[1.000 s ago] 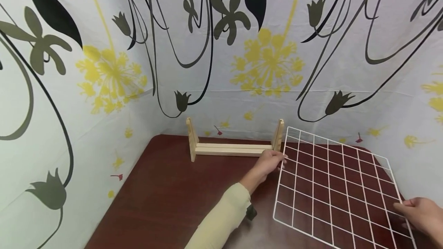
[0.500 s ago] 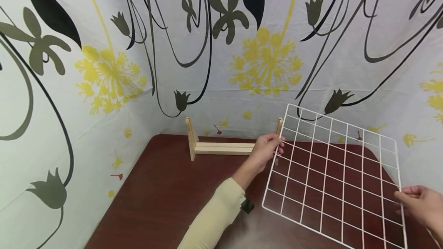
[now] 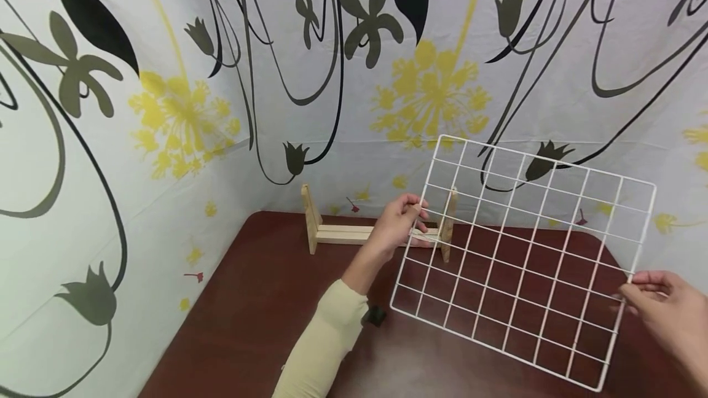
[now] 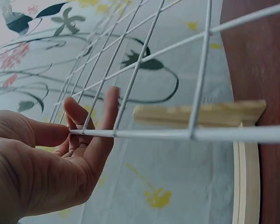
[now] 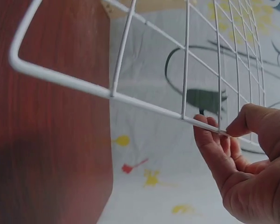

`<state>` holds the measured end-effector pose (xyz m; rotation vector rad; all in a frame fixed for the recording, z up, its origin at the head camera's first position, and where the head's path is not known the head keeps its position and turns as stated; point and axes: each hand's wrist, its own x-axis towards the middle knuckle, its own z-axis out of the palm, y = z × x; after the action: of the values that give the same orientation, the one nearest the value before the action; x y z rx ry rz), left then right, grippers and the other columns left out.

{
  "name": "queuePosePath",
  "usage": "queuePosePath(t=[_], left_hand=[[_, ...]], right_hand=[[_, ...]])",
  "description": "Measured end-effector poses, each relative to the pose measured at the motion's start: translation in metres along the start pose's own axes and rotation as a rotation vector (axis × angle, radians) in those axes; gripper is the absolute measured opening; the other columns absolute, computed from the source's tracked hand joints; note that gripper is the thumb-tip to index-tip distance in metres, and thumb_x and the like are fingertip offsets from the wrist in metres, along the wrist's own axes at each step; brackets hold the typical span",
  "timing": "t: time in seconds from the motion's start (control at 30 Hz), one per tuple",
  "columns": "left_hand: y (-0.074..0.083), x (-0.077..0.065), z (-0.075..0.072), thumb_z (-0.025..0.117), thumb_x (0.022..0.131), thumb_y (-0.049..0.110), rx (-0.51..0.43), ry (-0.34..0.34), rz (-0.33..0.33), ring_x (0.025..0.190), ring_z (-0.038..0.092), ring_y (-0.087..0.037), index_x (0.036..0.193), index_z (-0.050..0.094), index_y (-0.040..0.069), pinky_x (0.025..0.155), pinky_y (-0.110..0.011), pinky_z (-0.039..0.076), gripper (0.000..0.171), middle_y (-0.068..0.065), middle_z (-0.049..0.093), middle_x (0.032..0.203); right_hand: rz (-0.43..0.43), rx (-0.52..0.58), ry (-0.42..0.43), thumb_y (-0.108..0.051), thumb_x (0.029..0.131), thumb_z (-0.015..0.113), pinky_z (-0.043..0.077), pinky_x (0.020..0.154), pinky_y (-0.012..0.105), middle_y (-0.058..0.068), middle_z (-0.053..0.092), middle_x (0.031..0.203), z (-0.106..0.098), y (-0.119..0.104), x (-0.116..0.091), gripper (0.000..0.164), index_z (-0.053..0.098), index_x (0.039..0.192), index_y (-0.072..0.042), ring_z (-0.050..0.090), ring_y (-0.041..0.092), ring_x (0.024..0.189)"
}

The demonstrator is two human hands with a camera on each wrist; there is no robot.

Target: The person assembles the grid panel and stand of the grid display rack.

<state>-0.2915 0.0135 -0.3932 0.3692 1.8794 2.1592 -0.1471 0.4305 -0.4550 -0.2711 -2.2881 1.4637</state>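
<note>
A white wire grid panel [image 3: 504, 260] is held up in the air over the right half of the table, tilted in the head view. My left hand [image 3: 399, 221] pinches its left edge between thumb and fingers; in the left wrist view two fingers of that hand [image 4: 60, 158] stretch past the edge wire. At the opposite edge, my right hand [image 3: 664, 303] grips the wire, and the right wrist view shows thumb and fingertips of this hand [image 5: 252, 163] meeting on it. Behind the panel stands a wooden frame [image 3: 343, 234] with two uprights, its right one seen through the mesh.
The dark red-brown table [image 3: 249, 318] carries the wooden frame near its back edge. Close behind the table hangs a white cloth [image 3: 265, 109] printed with flowers, which also covers the left side. A small black object [image 3: 375, 316] shows by the left wrist.
Both hands have raised the grid panel and carried it to the left, so it now overlaps the frame's right upright. The wooden frame has stayed in place.
</note>
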Motion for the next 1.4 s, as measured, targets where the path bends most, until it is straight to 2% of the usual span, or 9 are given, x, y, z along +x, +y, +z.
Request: queuePosePath(t=[0.03, 0.1, 0.3, 0.53, 0.73, 0.83, 1.0, 1.23, 1.4], left_hand=[[0.001, -0.001, -0.004, 0.047, 0.113, 0.013, 0.0, 0.009, 0.002, 0.076, 0.061, -0.016, 0.128, 0.059, -0.004, 0.076, -0.052, 0.066, 0.025, -0.007, 0.062, 0.1], [0.0, -0.003, -0.012, 0.047, 0.113, 0.012, 0.001, 0.034, 0.014, 0.076, 0.061, -0.015, 0.127, 0.06, -0.003, 0.074, -0.047, 0.067, 0.025, -0.009, 0.063, 0.101], [-0.009, -0.006, -0.041, 0.048, 0.112, 0.011, -0.072, 0.069, 0.053, 0.081, 0.062, -0.018, 0.128, 0.06, -0.005, 0.075, -0.043, 0.067, 0.025, -0.01, 0.062, 0.102], [-0.021, -0.017, -0.076, 0.053, 0.111, 0.017, -0.128, 0.218, 0.062, 0.079, 0.059, -0.02, 0.122, 0.064, 0.001, 0.067, -0.035, 0.062, 0.023, -0.004, 0.062, 0.096], [-0.027, -0.026, -0.099, 0.057, 0.108, 0.024, -0.209, 0.331, 0.122, 0.071, 0.051, -0.014, 0.106, 0.068, 0.009, 0.062, -0.031, 0.054, 0.019, 0.0, 0.06, 0.085], [-0.028, -0.028, -0.108, 0.06, 0.108, 0.029, -0.247, 0.394, 0.144, 0.065, 0.045, -0.01, 0.1, 0.068, 0.013, 0.057, -0.027, 0.048, 0.019, 0.004, 0.057, 0.08], [-0.031, -0.032, -0.12, 0.066, 0.105, 0.035, -0.286, 0.483, 0.143, 0.054, 0.033, -0.004, 0.092, 0.065, 0.015, 0.05, -0.02, 0.037, 0.024, 0.007, 0.046, 0.071], [-0.036, -0.036, -0.131, 0.065, 0.106, 0.034, -0.356, 0.493, 0.154, 0.047, 0.024, 0.001, 0.082, 0.053, 0.012, 0.041, -0.015, 0.021, 0.035, 0.011, 0.031, 0.059], [-0.038, -0.039, -0.134, 0.067, 0.106, 0.033, -0.4, 0.495, 0.18, 0.045, 0.022, 0.002, 0.087, 0.057, 0.004, 0.039, -0.014, 0.016, 0.036, 0.012, 0.028, 0.055]], right_hand=[[-0.002, -0.005, 0.006, 0.005, 0.094, 0.062, 0.051, 0.052, 0.01, -0.029, 0.062, 0.074, 0.003, -0.003, 0.0, 0.041, 0.06, 0.09, -0.036, 0.061, -0.011, 0.059], [-0.006, -0.01, 0.004, 0.004, 0.094, 0.063, 0.052, 0.053, 0.011, -0.03, 0.064, 0.074, 0.01, -0.009, 0.0, 0.039, 0.061, 0.091, -0.034, 0.063, -0.011, 0.059], [-0.056, 0.002, -0.024, 0.006, 0.095, 0.063, 0.054, 0.058, 0.009, -0.031, 0.065, 0.077, 0.034, -0.02, -0.003, 0.034, 0.059, 0.097, -0.027, 0.065, -0.015, 0.065], [-0.141, 0.031, -0.049, 0.005, 0.098, 0.066, 0.056, 0.062, 0.011, -0.027, 0.07, 0.081, 0.073, -0.038, 0.004, 0.022, 0.058, 0.104, -0.014, 0.071, -0.01, 0.069], [-0.169, 0.047, -0.062, -0.002, 0.1, 0.069, 0.057, 0.064, 0.011, -0.026, 0.072, 0.083, 0.102, -0.054, 0.005, 0.014, 0.06, 0.108, -0.009, 0.072, -0.009, 0.071], [-0.185, 0.065, -0.081, -0.002, 0.1, 0.068, 0.058, 0.065, 0.012, -0.026, 0.072, 0.085, 0.115, -0.061, 0.004, 0.013, 0.06, 0.11, -0.005, 0.073, -0.009, 0.073], [-0.199, 0.096, -0.11, -0.002, 0.101, 0.068, 0.058, 0.066, 0.013, -0.025, 0.072, 0.086, 0.133, -0.067, 0.001, 0.015, 0.059, 0.112, 0.0, 0.074, -0.006, 0.071], [-0.19, 0.1, -0.12, -0.008, 0.103, 0.067, 0.058, 0.067, 0.013, -0.025, 0.072, 0.088, 0.146, -0.071, 0.0, 0.016, 0.059, 0.113, 0.002, 0.075, -0.004, 0.073], [-0.157, 0.177, -0.12, -0.009, 0.104, 0.067, 0.059, 0.066, 0.015, -0.02, 0.072, 0.088, 0.15, -0.072, 0.001, 0.013, 0.06, 0.112, -0.001, 0.076, -0.002, 0.072]])
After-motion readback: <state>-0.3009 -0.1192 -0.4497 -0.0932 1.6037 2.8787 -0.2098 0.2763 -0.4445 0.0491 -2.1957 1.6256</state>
